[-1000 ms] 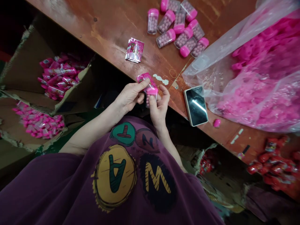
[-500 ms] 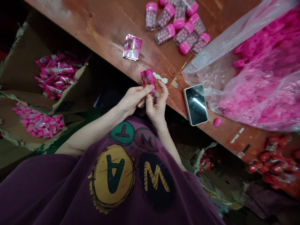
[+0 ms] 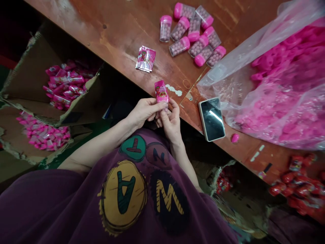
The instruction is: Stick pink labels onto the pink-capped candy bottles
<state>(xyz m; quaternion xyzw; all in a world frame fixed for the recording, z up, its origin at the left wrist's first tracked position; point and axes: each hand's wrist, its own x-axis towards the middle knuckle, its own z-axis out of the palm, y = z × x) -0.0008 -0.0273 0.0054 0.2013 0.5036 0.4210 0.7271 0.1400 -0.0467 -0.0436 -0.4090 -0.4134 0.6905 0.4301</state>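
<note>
Both my hands meet at the near edge of the brown table [image 3: 119,37]. My left hand [image 3: 143,111] and my right hand [image 3: 172,119] pinch a small pink printed wrapper [image 3: 161,92] that stands up between the fingertips. It seems to sheathe a small candy tube, most of which is hidden by my fingers. Another flat pink wrapper [image 3: 146,59] lies on the table above my hands. Several clear tubes with pink caps [image 3: 194,39], filled with pinkish balls, lie in a cluster farther back.
A phone [image 3: 211,118] lies face up right of my hands, a loose pink cap [image 3: 235,137] beside it. A big clear bag of pink caps [image 3: 281,81] fills the right. Cardboard boxes [image 3: 27,67] of wrapped pink packs sit at left; red packs [image 3: 299,189] at lower right.
The wrapper has gone from lying over the pink cap to standing upright and sheathing the tube. My hands have drawn closer together and slightly nearer my body.
</note>
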